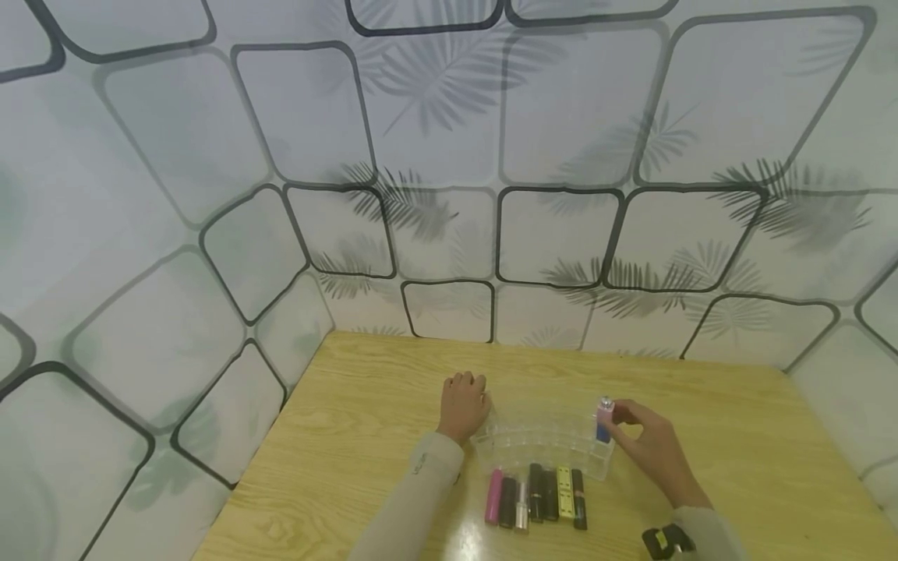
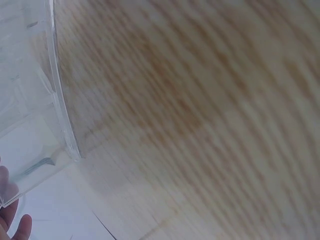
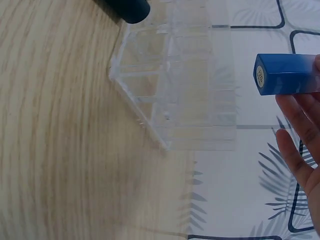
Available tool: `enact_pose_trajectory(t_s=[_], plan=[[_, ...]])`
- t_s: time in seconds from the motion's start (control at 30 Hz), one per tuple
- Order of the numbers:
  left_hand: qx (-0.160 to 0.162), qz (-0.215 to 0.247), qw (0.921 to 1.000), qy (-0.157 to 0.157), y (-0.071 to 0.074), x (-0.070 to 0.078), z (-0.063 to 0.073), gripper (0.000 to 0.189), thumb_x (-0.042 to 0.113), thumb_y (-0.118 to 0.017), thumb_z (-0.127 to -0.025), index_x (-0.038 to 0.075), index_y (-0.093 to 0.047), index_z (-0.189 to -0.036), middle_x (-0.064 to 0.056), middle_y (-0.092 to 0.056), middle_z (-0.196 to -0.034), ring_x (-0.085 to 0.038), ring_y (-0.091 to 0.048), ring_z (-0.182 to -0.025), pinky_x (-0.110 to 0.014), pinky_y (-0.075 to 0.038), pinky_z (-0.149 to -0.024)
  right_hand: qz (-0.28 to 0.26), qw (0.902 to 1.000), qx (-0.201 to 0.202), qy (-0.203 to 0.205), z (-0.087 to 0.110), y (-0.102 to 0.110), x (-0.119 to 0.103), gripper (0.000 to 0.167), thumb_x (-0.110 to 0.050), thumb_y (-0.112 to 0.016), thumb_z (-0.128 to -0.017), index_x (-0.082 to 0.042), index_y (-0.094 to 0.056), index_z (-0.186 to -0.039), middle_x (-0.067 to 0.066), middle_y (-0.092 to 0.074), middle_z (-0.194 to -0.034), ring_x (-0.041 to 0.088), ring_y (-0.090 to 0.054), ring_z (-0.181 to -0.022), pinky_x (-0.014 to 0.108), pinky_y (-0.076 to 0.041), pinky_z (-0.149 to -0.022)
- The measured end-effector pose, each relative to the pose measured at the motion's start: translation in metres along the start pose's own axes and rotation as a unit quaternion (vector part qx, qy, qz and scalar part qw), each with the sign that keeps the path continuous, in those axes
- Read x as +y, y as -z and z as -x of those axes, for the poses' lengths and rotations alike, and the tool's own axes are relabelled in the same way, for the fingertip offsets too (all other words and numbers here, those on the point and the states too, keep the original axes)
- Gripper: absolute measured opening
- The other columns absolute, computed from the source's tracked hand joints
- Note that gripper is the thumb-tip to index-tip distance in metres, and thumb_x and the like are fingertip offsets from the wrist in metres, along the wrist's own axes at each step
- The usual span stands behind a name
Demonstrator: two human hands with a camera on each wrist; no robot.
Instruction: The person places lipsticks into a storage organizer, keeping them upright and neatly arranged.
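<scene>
A clear plastic lipstick organizer (image 1: 543, 444) with stepped compartments stands on the wooden table. My left hand (image 1: 464, 407) is at its back left corner. In the left wrist view, fingertips (image 2: 6, 192) grip the edge of the clear wall (image 2: 64, 117); most of that hand is out of frame. Above the organizer's right end, my right hand (image 1: 647, 438) pinches a lipstick (image 1: 604, 419), pink at the top and blue below. The right wrist view shows its blue end with a round label (image 3: 282, 74), apart from the organizer (image 3: 192, 90).
In front of the organizer lies a row of several cosmetic tubes: a pink one (image 1: 494, 496), a silver one (image 1: 521, 506), a yellow one (image 1: 565, 492) and black ones (image 1: 550, 495). A patterned wall (image 1: 449, 312) borders the table (image 1: 365, 436) at the back.
</scene>
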State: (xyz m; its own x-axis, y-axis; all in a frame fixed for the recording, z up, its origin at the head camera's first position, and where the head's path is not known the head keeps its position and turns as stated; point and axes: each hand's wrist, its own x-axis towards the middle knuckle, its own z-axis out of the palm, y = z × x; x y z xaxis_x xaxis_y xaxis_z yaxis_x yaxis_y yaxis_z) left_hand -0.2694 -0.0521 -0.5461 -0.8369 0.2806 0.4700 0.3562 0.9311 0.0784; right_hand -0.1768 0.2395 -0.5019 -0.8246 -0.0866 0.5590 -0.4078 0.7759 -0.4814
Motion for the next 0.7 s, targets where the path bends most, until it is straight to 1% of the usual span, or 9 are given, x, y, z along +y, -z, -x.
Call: enact_pose_trajectory(t_s=[0.2, 0.4, 0.57, 0.7], plan=[[-0.004, 0.003, 1.0, 0.001, 0.003, 0.001, 0.0, 0.011, 0.024, -0.061, -0.084, 0.014, -0.062, -0.089, -0.002, -0.06, -0.081, -0.018, -0.056, -0.078, -0.037, -0.048, -0.079, 0.002, 0.9997, -0.016, -0.017, 0.002, -0.004, 0.003, 0.027, -0.009, -0.076, -0.073, -0.005, -0.066, -0.098, 0.0, -0.07, -0.08, 0.012, -0.064, -0.074, 0.034, -0.054, -0.07], [0.002, 0.001, 1.0, 0.0, 0.002, 0.002, 0.0, 0.011, 0.024, -0.061, -0.084, 0.014, -0.063, -0.09, -0.002, -0.06, -0.081, -0.018, -0.056, -0.078, -0.037, -0.048, -0.079, 0.001, 0.9991, -0.028, -0.033, 0.002, -0.006, 0.004, 0.026, -0.011, -0.075, -0.076, -0.006, -0.066, -0.099, 0.0, -0.07, -0.082, 0.013, -0.064, -0.076, 0.033, -0.054, -0.071], [-0.004, -0.002, 1.0, 0.002, 0.001, 0.001, 0.0, 0.013, 0.024, -0.06, -0.085, 0.014, -0.063, -0.092, -0.002, -0.061, -0.082, -0.018, -0.056, -0.079, -0.037, -0.048, -0.08, -0.004, 0.9985, -0.035, -0.041, 0.003, -0.009, 0.006, 0.025, -0.011, -0.075, -0.076, -0.007, -0.066, -0.099, -0.001, -0.07, -0.082, 0.015, -0.064, -0.075, 0.034, -0.054, -0.07], [-0.005, 0.004, 1.0, 0.002, 0.002, 0.002, 0.0, 0.013, 0.025, -0.059, -0.085, 0.014, -0.063, -0.092, -0.002, -0.061, -0.082, -0.018, -0.056, -0.079, -0.037, -0.048, -0.079, -0.009, 0.9979, -0.041, -0.049, 0.004, -0.011, 0.008, 0.024, -0.011, -0.074, -0.077, -0.007, -0.066, -0.099, -0.001, -0.07, -0.082, 0.017, -0.065, -0.075, 0.035, -0.054, -0.069]])
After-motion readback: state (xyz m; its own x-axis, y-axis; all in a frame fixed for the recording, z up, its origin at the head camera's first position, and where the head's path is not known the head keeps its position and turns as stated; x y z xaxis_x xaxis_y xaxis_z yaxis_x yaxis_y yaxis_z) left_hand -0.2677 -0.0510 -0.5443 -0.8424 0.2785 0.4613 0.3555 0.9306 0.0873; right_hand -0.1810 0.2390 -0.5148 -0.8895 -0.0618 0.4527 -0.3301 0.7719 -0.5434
